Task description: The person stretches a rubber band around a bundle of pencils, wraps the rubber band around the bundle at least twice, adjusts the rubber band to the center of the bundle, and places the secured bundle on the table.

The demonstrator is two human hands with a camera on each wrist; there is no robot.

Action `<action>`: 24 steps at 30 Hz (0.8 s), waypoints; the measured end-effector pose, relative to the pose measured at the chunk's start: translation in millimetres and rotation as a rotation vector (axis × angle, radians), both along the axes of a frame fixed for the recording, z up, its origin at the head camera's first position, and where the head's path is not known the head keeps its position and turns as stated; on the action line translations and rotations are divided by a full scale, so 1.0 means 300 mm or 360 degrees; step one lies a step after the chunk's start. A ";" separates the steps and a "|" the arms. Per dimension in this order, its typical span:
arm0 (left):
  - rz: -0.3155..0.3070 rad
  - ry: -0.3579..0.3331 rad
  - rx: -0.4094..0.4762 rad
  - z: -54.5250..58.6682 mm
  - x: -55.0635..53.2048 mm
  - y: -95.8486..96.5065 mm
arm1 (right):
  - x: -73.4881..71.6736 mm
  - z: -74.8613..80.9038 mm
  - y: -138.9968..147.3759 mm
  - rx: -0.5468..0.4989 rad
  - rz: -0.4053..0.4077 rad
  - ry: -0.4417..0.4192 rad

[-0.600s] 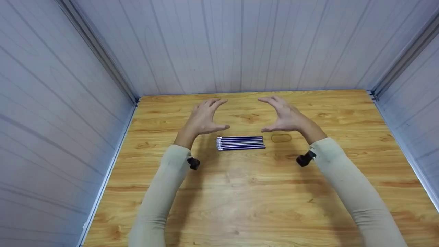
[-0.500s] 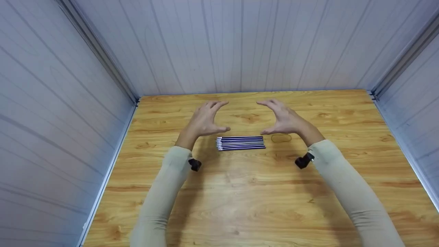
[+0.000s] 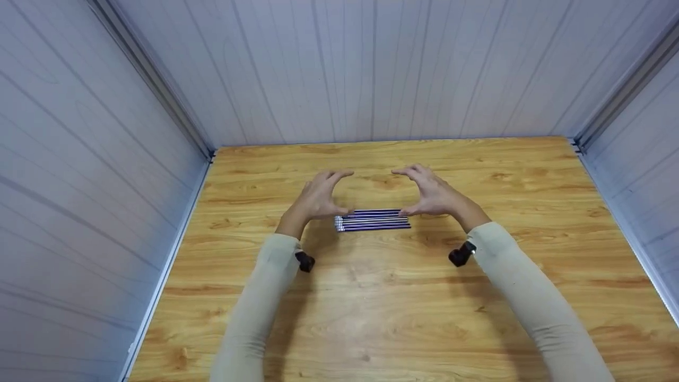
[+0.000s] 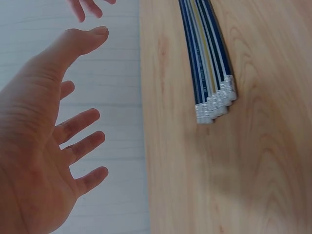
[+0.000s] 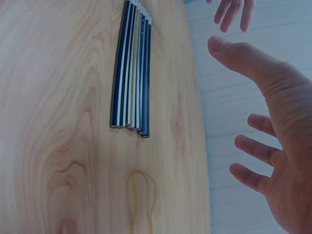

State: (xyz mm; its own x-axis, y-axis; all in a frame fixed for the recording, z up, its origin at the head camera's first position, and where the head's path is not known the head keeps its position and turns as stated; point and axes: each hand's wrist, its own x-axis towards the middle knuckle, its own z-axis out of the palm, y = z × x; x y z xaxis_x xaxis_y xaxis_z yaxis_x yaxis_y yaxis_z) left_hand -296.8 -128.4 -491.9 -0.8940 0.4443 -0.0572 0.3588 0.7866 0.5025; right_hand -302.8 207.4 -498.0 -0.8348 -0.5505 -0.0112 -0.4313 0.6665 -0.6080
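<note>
Several dark blue striped pencils [image 3: 374,221] lie side by side on the wooden table, their white eraser ends [image 4: 214,104] toward the left. Above their left end hovers my left hand [image 3: 320,196], fingers spread and thumb apart, holding nothing. My right hand [image 3: 432,193] mirrors it over the right end, also holding nothing; its thumb overlaps the pencils in the head view. A yellow rubber band [image 5: 142,195] lies just past the unerased ends of the pencils in the right wrist view; in the head view the right hand hides it.
The wooden tabletop [image 3: 371,302] is bounded by a pale panelled back wall [image 3: 371,69], a left wall [image 3: 79,175] and a right wall [image 3: 636,132]. Small black cameras [image 3: 305,261] sit at both sleeve cuffs.
Both hands have come down toward the pencils and slightly closer together. The right hand now covers the rubber band in the head view. The pencils have not moved.
</note>
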 end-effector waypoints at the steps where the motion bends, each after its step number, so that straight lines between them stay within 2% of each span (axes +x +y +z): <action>1: 0.0003 -0.0012 0.0004 -0.009 0.001 0.000 | 0.001 -0.007 -0.002 0.0001 0.0003 0.0000; 10: -0.0026 -0.0072 0.0118 -0.067 0.015 0.006 | 0.014 -0.060 -0.029 0.0023 0.0010 -0.0049; 19: 0.0021 -0.0222 0.0180 -0.140 0.021 0.006 | 0.027 -0.126 -0.039 0.0066 0.0055 -0.0064; 24: 0.0016 -0.0250 0.0191 -0.175 0.033 0.008 | 0.032 -0.160 -0.040 0.0078 0.0053 -0.0104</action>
State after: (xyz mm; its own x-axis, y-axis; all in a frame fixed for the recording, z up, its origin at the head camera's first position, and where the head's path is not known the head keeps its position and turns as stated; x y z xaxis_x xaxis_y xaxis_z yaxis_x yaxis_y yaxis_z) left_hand -287.0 -126.0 -544.5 -0.8827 0.4476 -0.1433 0.2612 0.7206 0.6423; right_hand -293.2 195.3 -546.1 -0.8128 -0.5752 -0.0925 -0.4142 0.6822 -0.6025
